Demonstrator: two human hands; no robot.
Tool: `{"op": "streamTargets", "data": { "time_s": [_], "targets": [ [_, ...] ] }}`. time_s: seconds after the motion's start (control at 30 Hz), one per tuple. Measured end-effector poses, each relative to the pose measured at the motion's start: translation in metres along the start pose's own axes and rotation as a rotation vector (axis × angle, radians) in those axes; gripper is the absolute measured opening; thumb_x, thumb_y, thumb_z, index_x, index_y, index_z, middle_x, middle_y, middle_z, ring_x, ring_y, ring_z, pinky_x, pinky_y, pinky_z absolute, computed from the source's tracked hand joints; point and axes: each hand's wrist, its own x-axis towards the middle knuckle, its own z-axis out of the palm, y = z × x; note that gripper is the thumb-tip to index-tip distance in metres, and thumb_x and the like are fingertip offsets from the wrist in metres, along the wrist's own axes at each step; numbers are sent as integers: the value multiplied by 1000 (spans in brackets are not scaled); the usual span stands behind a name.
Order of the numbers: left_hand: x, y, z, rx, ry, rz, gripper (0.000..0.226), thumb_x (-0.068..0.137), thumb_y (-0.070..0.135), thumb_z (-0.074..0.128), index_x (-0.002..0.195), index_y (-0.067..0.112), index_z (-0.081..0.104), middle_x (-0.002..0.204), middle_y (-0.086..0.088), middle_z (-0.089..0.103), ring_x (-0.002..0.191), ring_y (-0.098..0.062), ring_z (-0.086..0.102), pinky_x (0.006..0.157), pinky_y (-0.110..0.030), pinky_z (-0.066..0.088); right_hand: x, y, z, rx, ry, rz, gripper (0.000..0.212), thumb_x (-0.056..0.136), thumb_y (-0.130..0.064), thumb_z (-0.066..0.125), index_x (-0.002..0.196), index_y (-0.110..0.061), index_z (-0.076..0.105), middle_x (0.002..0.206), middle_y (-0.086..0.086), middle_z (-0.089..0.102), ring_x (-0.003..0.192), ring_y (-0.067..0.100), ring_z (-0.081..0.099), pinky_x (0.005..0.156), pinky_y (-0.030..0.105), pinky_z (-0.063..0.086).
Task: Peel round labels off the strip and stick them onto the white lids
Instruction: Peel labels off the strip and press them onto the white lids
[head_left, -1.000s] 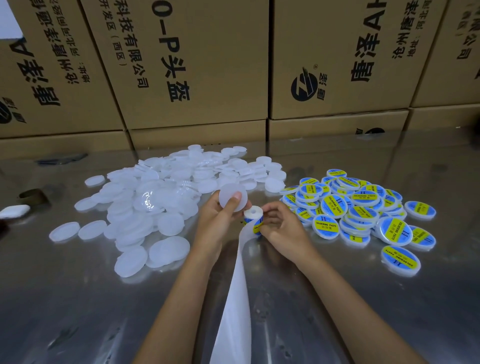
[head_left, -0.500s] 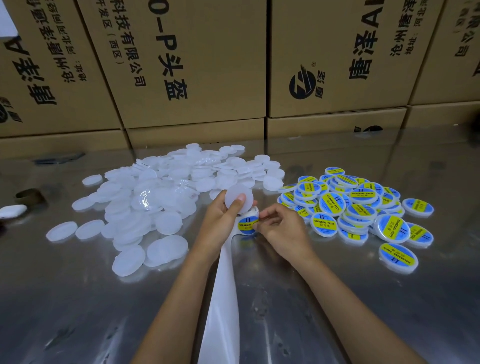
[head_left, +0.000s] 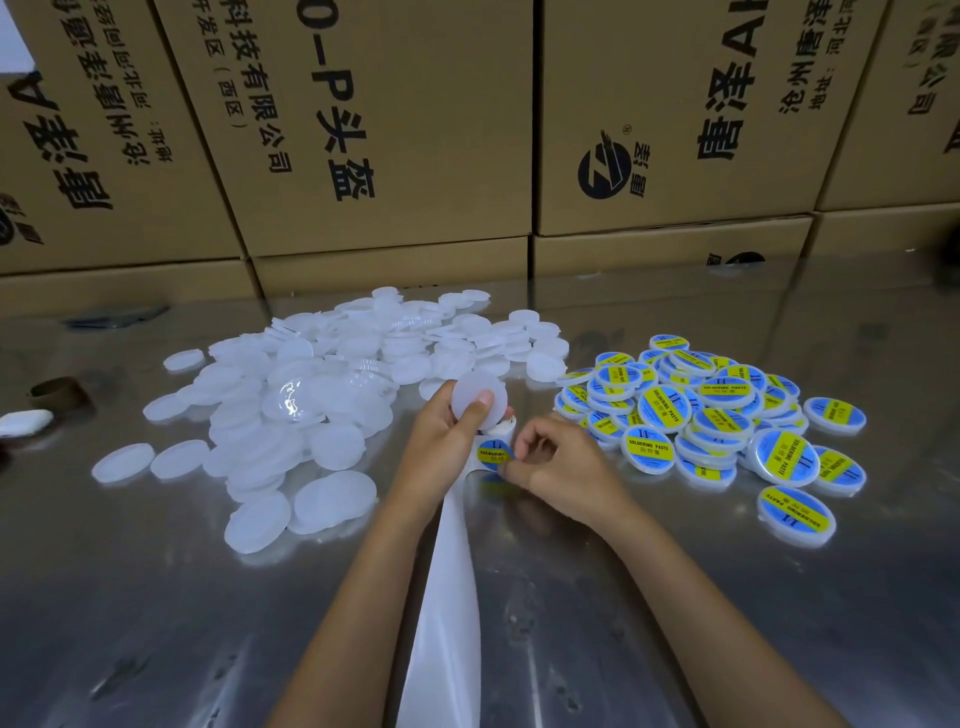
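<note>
- Round label (head_left: 492, 453), blue with a yellow band, sits at the top of the white strip (head_left: 447, 597), just in front of the person and between the two hands.
- Left hand (head_left: 441, 441) holds a blank white lid (head_left: 478, 399) upright, thumb pressed on its face and fingers curled behind; the small roll of the strip (head_left: 500, 429) shows just under that lid, against the same hand.
- Right hand (head_left: 550, 462) has its fingers curled in, with thumb and forefinger pinching the right edge of the label.
- The strip's bare backing runs from the hands down toward the near edge of the view, lying over the tabletop (head_left: 156, 623), which is shiny metal.
- A loose heap of unlabelled white lids (head_left: 322, 395) spreads over the tabletop to the left of the hands and beyond them.
- A pile of labelled lids (head_left: 711, 415), blue and yellow faces up, lies to the right of the hands, with a few single ones at its near edge.
- Brown cardboard cartons (head_left: 405, 130) with black printed characters stand stacked along the far side of the tabletop.
- At the far left edge lie a small white object (head_left: 23, 421) and a dark ring (head_left: 54, 392); what they are I cannot tell.
</note>
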Motion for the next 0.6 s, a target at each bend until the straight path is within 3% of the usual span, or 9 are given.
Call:
{"op": "streamTargets", "data": {
  "time_s": [0.13, 0.27, 0.3, 0.37, 0.43, 0.5, 0.6],
  "targets": [
    [-1, 1, 1, 16, -16, 27, 9, 102, 21, 57, 102, 29, 62, 83, 25, 73, 80, 12, 66, 68, -5, 47, -5, -11, -14, 28, -344, 19, 29, 76, -14, 81, 64, -19, 55, 54, -16, 50, 50, 0, 42, 51, 9, 33],
    [1, 2, 2, -31, 11, -9, 15, 102, 19, 55, 100, 30, 65, 88, 18, 75, 84, 7, 68, 74, -13, 52, -11, -21, -31, 187, -556, 102, 25, 77, -23, 80, 72, -17, 56, 66, -4, 50, 61, 7, 41, 54, 20, 29],
    [1, 3, 2, -67, 29, -42, 18, 102, 19, 53, 99, 29, 68, 91, 16, 76, 89, 2, 70, 81, -20, 55, -12, -22, -35, 270, -584, 125, 24, 76, -24, 78, 75, -16, 55, 71, 0, 52, 65, 10, 43, 56, 23, 30],
    [-1, 5, 0, -155, 60, -87, 21, 94, 24, 53, 97, 26, 74, 101, 3, 78, 103, -18, 71, 98, -43, 53, -14, -24, -43, 436, -577, 135, 20, 78, -21, 75, 80, -15, 56, 79, 6, 58, 69, 15, 50, 60, 25, 35],
    [-3, 9, -3, -211, 117, -83, 26, 87, 27, 53, 101, 27, 75, 109, -3, 76, 110, -27, 68, 103, -53, 49, -12, -27, -47, 542, -492, 104, 22, 79, -19, 72, 90, -10, 56, 81, 7, 64, 64, 16, 57, 51, 21, 37],
    [-2, 11, -7, -259, 136, -40, 31, 95, 17, 52, 116, 28, 71, 118, -4, 74, 114, -28, 67, 103, -52, 51, -9, -30, -47, 656, -377, 90, 25, 79, -17, 71, 93, -9, 53, 79, 6, 66, 60, 16, 60, 45, 20, 37],
    [-2, 17, -7, -392, 28, -7, 47, 101, -2, 42, 134, 26, 61, 121, -8, 73, 110, -30, 70, 94, -42, 58, -5, -31, -43, 764, -214, 77, 25, 77, -17, 72, 86, -12, 50, 77, 8, 66, 57, 17, 60, 43, 21, 36]
  ]
}}
